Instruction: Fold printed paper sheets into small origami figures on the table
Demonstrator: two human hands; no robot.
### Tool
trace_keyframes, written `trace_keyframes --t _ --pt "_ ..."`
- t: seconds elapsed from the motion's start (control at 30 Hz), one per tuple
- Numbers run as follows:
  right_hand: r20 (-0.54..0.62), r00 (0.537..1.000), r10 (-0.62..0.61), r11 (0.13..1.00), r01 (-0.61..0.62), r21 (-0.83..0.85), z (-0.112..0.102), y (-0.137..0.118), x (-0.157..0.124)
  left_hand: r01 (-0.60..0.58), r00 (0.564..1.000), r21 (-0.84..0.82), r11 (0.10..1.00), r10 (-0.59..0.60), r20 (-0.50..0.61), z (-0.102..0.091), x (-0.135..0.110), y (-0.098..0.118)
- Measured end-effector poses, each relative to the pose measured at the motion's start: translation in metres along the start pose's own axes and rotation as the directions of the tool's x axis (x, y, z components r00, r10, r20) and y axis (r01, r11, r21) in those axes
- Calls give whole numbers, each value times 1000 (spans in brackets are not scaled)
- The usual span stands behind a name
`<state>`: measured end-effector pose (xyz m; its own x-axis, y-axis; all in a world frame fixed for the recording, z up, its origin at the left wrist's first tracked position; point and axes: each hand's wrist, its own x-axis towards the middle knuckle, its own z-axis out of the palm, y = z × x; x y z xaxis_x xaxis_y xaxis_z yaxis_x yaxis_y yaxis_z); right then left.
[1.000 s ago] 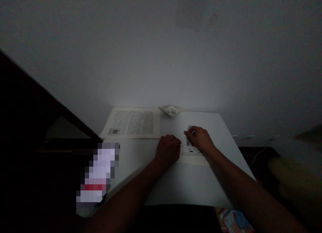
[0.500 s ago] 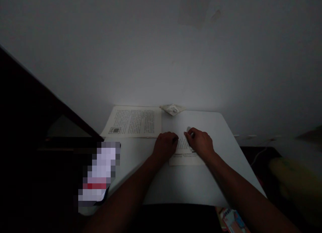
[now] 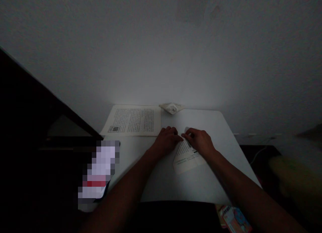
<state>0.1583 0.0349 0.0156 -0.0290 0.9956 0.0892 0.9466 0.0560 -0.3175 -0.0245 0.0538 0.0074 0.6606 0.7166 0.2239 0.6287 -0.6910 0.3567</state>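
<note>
A printed sheet of paper (image 3: pixel 187 161), folded at its far part, lies turned at an angle on the white table (image 3: pixel 161 182). On its left edge rests my left hand (image 3: pixel 168 139), with the thumb and fingers closed at the paper. My right hand (image 3: pixel 200 140) pinches the far tip of the sheet, close to the left thumb, and covers the right side. Beyond both hands, against the wall, stands a folded paper boat (image 3: pixel 172 108).
Flat printed pages (image 3: pixel 133 120) with a QR code lie at the table's far left. A phone (image 3: pixel 100 172), its screen pixelated, is at the left edge. A colourful packet (image 3: pixel 235 218) shows below the front right. A wall (image 3: pixel 161 52) rises behind.
The sheet has turned, its near edge now slanting up to the right. My left hand has moved closer to the right one, and both now meet near the paper's far tip.
</note>
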Motion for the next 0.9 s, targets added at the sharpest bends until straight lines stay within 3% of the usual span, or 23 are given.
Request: trace_keyframes --t 0.3,0.57,0.9 --pt "-32 999 27 1000 -27 1 1 -2 -1 -72 997 -15 997 73 35 -12 -17 -7" --pt "-28 999 32 999 -32 5 2 0 0 -53 999 -11 999 53 12 -4 -5 -1" --pt "-39 999 31 1000 -31 -2 3 1 1 -94 992 -75 993 99 75 -16 -11 -11"
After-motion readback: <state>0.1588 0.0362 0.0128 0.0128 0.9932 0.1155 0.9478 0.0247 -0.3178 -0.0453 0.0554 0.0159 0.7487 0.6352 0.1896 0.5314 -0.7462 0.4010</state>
